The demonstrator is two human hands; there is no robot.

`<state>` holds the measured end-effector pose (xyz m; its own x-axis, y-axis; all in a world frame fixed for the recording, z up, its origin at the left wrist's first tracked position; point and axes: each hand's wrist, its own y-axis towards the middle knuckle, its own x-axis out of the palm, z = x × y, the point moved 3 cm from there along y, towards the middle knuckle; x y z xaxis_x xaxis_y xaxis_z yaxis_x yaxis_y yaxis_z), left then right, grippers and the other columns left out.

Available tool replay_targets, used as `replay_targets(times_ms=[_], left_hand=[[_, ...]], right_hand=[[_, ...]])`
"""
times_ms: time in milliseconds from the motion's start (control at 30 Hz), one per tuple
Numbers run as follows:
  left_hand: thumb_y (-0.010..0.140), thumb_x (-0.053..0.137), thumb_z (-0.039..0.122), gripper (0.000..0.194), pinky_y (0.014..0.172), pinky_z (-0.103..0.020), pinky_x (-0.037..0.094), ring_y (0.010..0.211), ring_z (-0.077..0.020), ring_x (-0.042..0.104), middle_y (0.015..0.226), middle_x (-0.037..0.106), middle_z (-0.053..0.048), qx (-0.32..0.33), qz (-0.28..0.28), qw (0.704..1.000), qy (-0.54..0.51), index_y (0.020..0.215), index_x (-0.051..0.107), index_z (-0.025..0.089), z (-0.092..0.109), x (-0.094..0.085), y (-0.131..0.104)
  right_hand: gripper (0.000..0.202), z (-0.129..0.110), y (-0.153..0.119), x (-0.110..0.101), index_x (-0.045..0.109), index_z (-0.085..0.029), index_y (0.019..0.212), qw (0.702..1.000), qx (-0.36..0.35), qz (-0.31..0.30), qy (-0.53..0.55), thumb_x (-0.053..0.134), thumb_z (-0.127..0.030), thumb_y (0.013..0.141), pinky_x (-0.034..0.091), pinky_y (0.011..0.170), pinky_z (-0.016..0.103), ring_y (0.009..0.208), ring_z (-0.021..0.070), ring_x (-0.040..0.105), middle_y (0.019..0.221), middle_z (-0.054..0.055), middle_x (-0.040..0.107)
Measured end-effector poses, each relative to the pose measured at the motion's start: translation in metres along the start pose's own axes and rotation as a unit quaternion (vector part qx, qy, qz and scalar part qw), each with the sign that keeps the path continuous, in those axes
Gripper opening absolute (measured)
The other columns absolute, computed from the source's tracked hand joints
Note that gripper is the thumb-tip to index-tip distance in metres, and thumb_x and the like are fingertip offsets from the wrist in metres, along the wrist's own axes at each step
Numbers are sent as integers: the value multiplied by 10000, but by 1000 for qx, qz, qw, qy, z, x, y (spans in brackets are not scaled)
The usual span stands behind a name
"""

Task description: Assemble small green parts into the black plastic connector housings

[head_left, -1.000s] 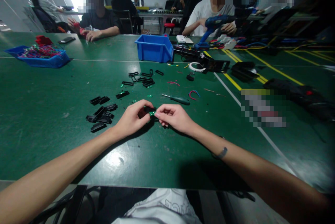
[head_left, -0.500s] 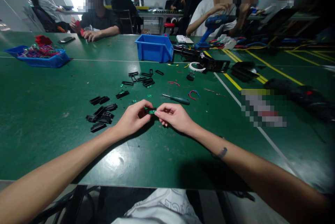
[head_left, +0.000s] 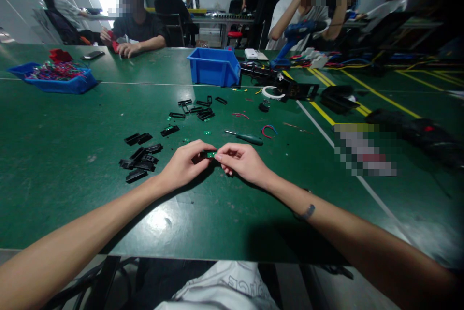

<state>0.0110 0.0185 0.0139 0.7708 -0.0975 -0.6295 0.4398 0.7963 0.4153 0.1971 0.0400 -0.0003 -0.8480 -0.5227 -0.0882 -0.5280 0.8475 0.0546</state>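
Note:
Between my two hands, low over the green table [head_left: 232, 223], is a small green circuit board [head_left: 210, 155] with a black plastic part at its left end, mostly covered by fingers. My left hand [head_left: 188, 161] is closed on it from the left, thumb below and index finger along the top. From the right, my right hand [head_left: 241, 160] pinches the board's end between thumb and fingertips. Just beyond my hands lies a screwdriver [head_left: 250, 139] with a dark green handle. Black plastic housings [head_left: 139, 157] lie in a pile left of my left hand.
Black frames [head_left: 203, 109] and a housing with a green board [head_left: 169, 130] lie farther out. A blue bin [head_left: 213, 68], a blue tray of wires [head_left: 60, 78] and a cordless drill [head_left: 290, 44] stand at the back. Co-workers sit across the table.
My left index finger has stretched forward over the top of the board. My right hand is nearly still. Across the table, a co-worker's arms have risen.

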Motion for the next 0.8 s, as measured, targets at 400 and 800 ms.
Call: replay_targets(times_ms=[400,800], left_hand=[[901,579,126,267,719,-247,460,820,-133,596,970,670,-42,6,-7,1000,7,1144,677,169,2,-1,1],[912,570,153,263,731,-261,472,829,-143,603,982,675,-49,5,-7,1000,10,1155,667,178,2,0,0]], right_hand=[[300,0,1,1,651,-158,849,1000,8,-2,-13,732,-446,864,465,499,211,527,95,566,631,-15,617],[325,-2,0,1,651,-164,842,1000,11,1,-20,736,-477,854,469,501,224,530,107,570,625,-17,605]])
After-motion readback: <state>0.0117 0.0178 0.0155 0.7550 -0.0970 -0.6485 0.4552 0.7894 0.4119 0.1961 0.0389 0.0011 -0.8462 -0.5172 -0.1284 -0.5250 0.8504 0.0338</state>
